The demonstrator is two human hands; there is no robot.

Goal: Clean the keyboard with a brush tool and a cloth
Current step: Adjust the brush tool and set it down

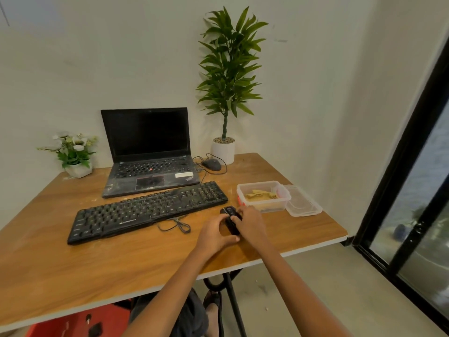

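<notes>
Currently we are holding a small black tool (230,220) in both hands above the near right part of the table (73,276), just right of the keyboard (145,210). Our left hand (213,235) is curling its fingers round the near end of the tool, and our right hand (250,223) is closing over its far side, so both are gripping the same piece. We cannot tell whether any bristles are exposed; the tool looks dark and compact, and its working end is partly hidden by the fingers.

The keyboard is lying slanted across the middle of the table, its left end nearer to us, its cable (177,224) looping loose just in front of it. It is lying just in front of the open laptop (148,152), nearly touching its front edge.

We are judging the step in hand as readying the brush tool, perhaps opening or extending it, with no brushing begun. The next move is calling for one hand to carry the tool left over the keys while the other steadies the keyboard.

A clear box (263,194) is sitting to the right of the keyboard with something yellowish inside, possibly the cloth, though we cannot be sure. Its lid (303,203) is resting beside it on the right.
</notes>
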